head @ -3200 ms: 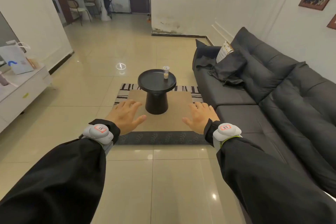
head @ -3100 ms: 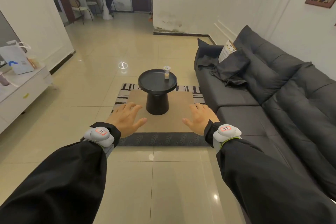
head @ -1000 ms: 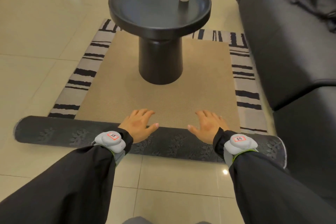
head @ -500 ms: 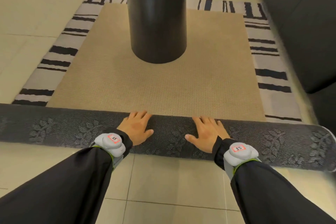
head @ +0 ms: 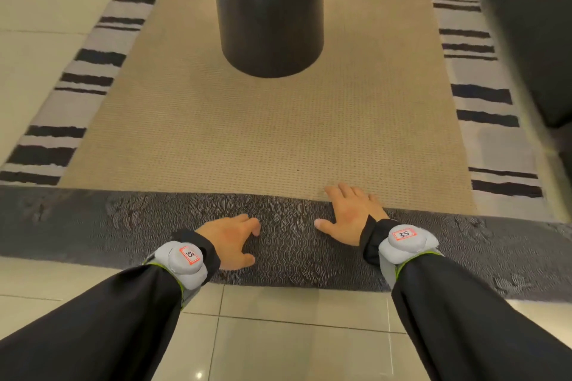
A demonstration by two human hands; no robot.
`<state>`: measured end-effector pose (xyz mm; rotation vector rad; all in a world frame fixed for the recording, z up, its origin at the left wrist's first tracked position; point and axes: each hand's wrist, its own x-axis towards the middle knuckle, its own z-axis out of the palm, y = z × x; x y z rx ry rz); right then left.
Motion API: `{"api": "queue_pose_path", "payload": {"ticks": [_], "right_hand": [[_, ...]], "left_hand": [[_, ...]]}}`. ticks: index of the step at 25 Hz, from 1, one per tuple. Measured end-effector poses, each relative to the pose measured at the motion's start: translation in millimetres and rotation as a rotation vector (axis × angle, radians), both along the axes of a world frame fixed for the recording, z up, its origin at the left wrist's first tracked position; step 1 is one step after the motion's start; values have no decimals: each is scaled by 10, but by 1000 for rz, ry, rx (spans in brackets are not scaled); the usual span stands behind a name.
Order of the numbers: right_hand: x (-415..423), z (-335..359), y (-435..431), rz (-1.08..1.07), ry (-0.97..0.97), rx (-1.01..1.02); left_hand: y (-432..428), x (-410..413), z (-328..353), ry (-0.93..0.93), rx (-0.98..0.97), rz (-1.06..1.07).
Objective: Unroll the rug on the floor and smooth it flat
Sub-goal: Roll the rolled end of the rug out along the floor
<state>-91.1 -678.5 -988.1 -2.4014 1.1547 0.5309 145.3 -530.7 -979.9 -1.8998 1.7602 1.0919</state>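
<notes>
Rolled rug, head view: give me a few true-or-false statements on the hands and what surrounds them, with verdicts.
1. Both hands rest on the dark rolled rug. True: the left hand and right hand both lie on it.
2. The right hand is a closed fist. False: its fingers are spread flat.
3. The black table pedestal stands on the tan mat. True.
4. The roll lies wholly on bare tile. False: its far edge meets the tan mat and the striped rug.
5. Each wrist carries a grey device. True.
</notes>
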Motion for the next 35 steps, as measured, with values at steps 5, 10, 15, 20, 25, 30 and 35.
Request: {"api": "queue_pose_path", "payload": {"ticks": [5,10,15,20,25,30,35], "right_hand": [[-49,-107,243,28,61,120],[-153,6,370,61,23,64],[-217,128,642,141,77,72],[-356,169,1031,158,32,39],[-476,42,1334,194,34,4],[-598,23,1710,214,69,-46],[-766,207,2071,188,123,-68]], "left_hand": [[196,-135,72,52,58,42],[266,-214,158,-58,-465,-34],[324,-422,252,-188,-302,-150],[423,-428,337,-167,-114,-140],[583,-476,169,-200,-47,-143],[913,-607,27,-168,-38,-135],[1357,-739,23,-172,-82,-165]]}}
